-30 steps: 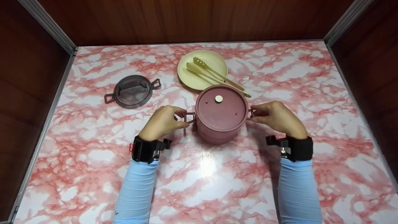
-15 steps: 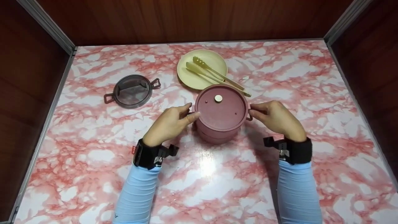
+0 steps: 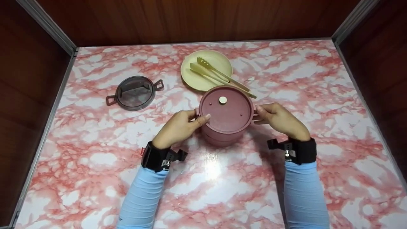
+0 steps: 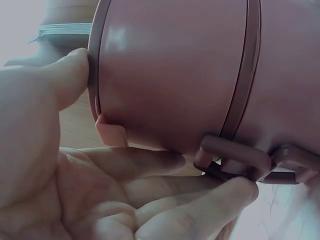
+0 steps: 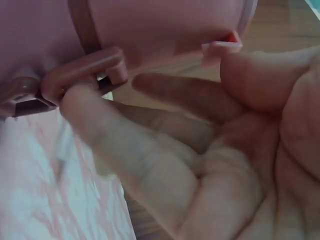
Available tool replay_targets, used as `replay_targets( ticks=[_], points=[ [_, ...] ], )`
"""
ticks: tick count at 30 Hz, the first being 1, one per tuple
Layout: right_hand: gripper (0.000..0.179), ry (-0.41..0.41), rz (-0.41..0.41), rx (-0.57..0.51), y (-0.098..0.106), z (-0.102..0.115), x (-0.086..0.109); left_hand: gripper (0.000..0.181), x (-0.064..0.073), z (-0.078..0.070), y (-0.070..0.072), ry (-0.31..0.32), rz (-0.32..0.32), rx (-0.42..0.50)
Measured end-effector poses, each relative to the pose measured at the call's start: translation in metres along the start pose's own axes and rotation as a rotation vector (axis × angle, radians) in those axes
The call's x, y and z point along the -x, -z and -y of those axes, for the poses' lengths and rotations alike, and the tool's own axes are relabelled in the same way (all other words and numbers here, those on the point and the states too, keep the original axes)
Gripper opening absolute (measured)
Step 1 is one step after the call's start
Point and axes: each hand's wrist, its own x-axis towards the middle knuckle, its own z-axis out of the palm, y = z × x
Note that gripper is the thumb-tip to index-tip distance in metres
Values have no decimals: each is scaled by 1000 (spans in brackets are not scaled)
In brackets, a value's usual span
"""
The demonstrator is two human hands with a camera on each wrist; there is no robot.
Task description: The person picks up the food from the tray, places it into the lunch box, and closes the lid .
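Note:
A dusty-rose pot (image 3: 224, 138) stands upright mid-table, wearing a matching lid (image 3: 226, 118) with a cream knob (image 3: 222, 100). My left hand (image 3: 178, 125) is at its left side, thumb over the lid's edge. In the left wrist view, the fingers stretch along the pot's side and one fingertip touches a loop handle (image 4: 240, 151) near a dark band; a small tab (image 4: 112, 134) juts from the rim. On the opposite side, my right hand (image 3: 281, 119) has its thumb beside another rim tab (image 5: 220, 50). Its extended fingers reach a loop handle (image 5: 85, 72).
Behind the pot lies a pale yellow plate (image 3: 194, 82), with yellow-green tongs (image 3: 222, 76) across it. A dark-rimmed pan or lid with two handles (image 3: 135, 95) lies at the left. Dark wooden walls (image 3: 203, 22) enclose the marbled table (image 3: 95, 190).
My left hand has let go of the handle and its thumb has moved onto the lid's edge. My right thumb has shifted up from the handle toward the lid's rim. The pot stays in place.

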Motion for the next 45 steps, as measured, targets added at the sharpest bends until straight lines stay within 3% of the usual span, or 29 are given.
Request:
replay_targets(
  ticks=[3,9,16,24,30,36,40,45],
  points=[
    [48,33,24,27,3,-1,2,55,0,1,-1,5,-3,30],
    [41,102,52,226,1,-7,1,51,0,1,-1,28,2,68],
    [46,46,38,323,-3,-9,-5,52,0,1,0,58,12,48],
    [35,84,25,216,-1,-8,-2,48,0,2,-4,52,3,127],
    [31,69,0,233,-6,-3,2,43,4,2,-12,44,-34,224],
    [36,59,-101,217,-22,-8,8,44,8,0,-27,36,-102,230],
    [49,29,-191,127,-43,-12,13,50,9,-1,-35,33,-149,196],
    [51,50,-438,-26,-79,-12,9,52,8,-2,-44,12,-209,195]
  ],
)
